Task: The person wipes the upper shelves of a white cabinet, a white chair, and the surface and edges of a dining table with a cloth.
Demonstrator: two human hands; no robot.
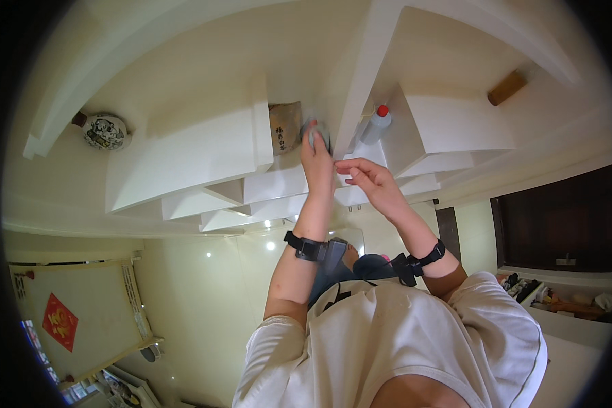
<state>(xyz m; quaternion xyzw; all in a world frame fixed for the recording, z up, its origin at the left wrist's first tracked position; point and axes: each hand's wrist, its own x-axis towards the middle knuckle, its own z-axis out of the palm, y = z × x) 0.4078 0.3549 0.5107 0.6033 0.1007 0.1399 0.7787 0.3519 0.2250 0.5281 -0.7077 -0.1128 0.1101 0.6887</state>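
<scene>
My left hand (317, 162) reaches into a white shelf compartment, its fingers around a pale blue-green rounded object (320, 134). The hand partly covers that object, so I cannot tell its exact kind. Just left of it stands a brown paper packet (285, 130) bearing dark writing. My right hand (371, 179) is in front of the upright shelf divider (363, 76), fingers bent and thumb apart, with nothing in it. Its fingertips are close to my left wrist. Beyond the divider, a clear bottle with a red cap (377, 125) sits in the neighbouring compartment.
A patterned ceramic bottle (105, 131) sits on the shelf unit's left side, a brown cylinder (508, 87) on its right. Stepped white boards (204, 137) jut out between compartments. Behind me are a dark door (566, 219), an open drawer of items (574, 304) and a hanging blind (97, 306).
</scene>
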